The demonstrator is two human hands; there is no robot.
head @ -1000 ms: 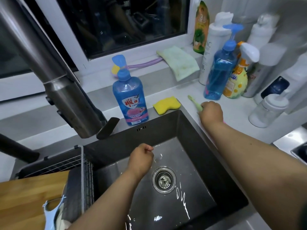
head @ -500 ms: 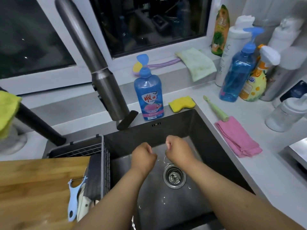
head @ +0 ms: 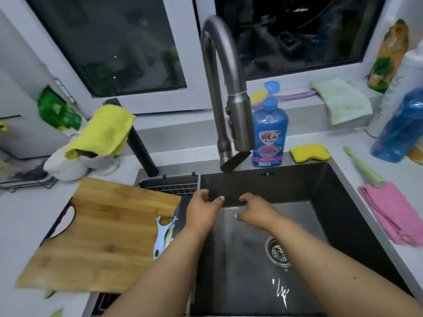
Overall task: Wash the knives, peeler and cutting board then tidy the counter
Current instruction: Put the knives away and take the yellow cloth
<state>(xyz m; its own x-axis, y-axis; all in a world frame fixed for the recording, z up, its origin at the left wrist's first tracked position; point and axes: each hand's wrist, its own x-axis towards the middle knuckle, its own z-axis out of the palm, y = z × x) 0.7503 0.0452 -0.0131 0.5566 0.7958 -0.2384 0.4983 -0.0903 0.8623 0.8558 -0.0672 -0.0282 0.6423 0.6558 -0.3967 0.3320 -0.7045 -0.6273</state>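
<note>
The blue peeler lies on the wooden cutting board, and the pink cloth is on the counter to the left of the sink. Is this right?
Not quite. The head view shows the pink cloth on the counter right of the sink, not left. The blue peeler does lie on the wooden cutting board.

Both forearms bare — no sleeves; left hand (head: 201, 213) and right hand (head: 257, 212) ungloved.

Knives (head: 170, 234) mostly hidden under peeler (head: 163, 236), left forearm.
</note>
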